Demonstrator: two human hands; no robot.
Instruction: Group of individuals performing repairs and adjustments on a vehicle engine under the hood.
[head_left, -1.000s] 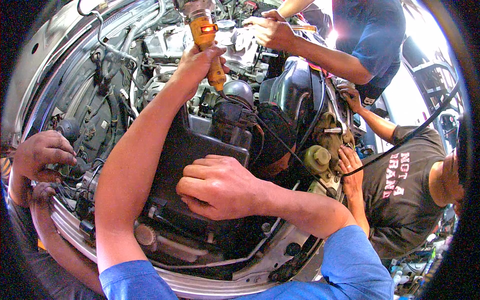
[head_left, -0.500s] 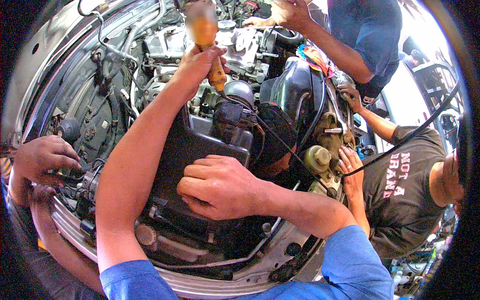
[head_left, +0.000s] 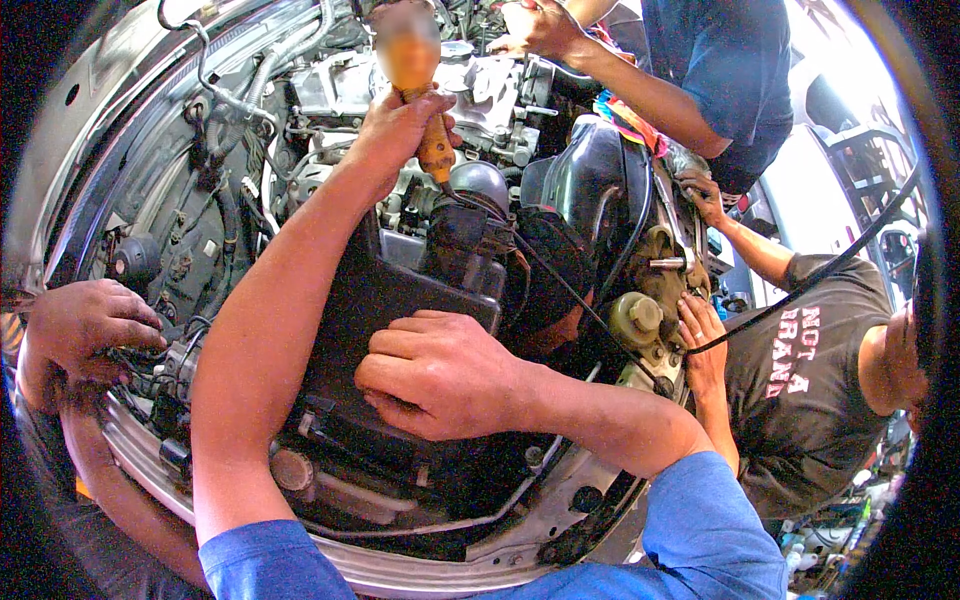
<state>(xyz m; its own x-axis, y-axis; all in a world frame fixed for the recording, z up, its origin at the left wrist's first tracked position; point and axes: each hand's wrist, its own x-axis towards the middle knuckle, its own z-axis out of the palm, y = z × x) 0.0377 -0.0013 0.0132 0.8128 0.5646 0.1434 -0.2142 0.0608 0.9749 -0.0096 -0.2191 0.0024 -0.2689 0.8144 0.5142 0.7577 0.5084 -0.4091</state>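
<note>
My left hand (head_left: 400, 130) is wrapped around the handle of an orange work lamp (head_left: 435, 148), held upright above the engine (head_left: 345, 85). A dark cable leaves the handle's lower end and runs to the right. My right hand (head_left: 435, 375) is curled into a loose fist, and nothing shows in it. It hovers over, or rests on, a black plastic engine-bay part (head_left: 335, 350); contact is hidden. Just beyond it sits a dark air duct (head_left: 465, 230) with a rounded grey top.
A co-worker's hand (head_left: 95, 325) is by wiring at the left. On the right, a person in a dark shirt (head_left: 810, 370) leans in, head low, near a cream fluid reservoir (head_left: 637, 318). Another person in blue (head_left: 710, 75) works at the far side. The lamp cable (head_left: 830, 265) crosses the right side.
The far person's raised hand and arm have shifted left and slightly down. The left co-worker's fingers have moved a little. My two hands and the lamp stay almost still.
</note>
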